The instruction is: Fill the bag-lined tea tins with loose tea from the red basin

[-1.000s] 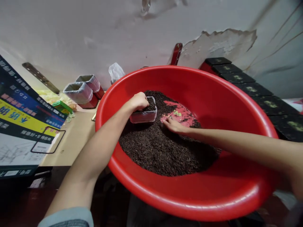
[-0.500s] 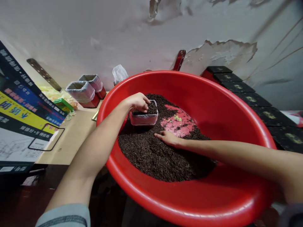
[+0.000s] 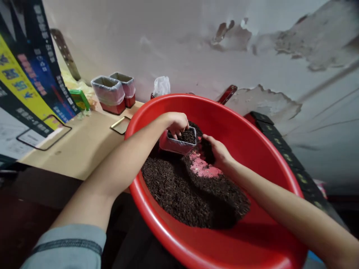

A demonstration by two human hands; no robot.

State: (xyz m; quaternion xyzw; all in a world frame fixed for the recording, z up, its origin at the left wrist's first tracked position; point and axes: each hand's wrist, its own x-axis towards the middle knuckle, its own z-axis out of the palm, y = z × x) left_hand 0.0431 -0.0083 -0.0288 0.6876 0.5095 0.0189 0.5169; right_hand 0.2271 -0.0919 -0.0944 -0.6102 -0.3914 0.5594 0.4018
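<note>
A small rectangular red tin (image 3: 178, 147) with a clear plastic liner stands inside a big red plastic basin (image 3: 280, 179). Dark loose tea leaves (image 3: 179, 190) fill much of the basin's floor and also the tin. My left hand (image 3: 178, 124) reaches over the tin's left side, its fingers curled down into the leaves at the top; the fingertips are partly hidden. Just right of the tin, my right hand (image 3: 217, 150) is raised and cupped around a handful of dark leaves. Below it a pink patch of the basin's floor shows.
Two lined tins (image 3: 109, 91) stand on the board (image 3: 67, 149) at the left, near a gold-edged lid (image 3: 120, 125) and a green box (image 3: 80, 99). A large printed carton (image 3: 30, 74) leans there. Dark boxes (image 3: 276, 136) line the basin's right side, by a peeling wall (image 3: 179, 48).
My right hand has lifted from the leaves with a handful and moved up towards the tin. My left hand stays at the tin, its fingers bent further down. The view has turned slightly.
</note>
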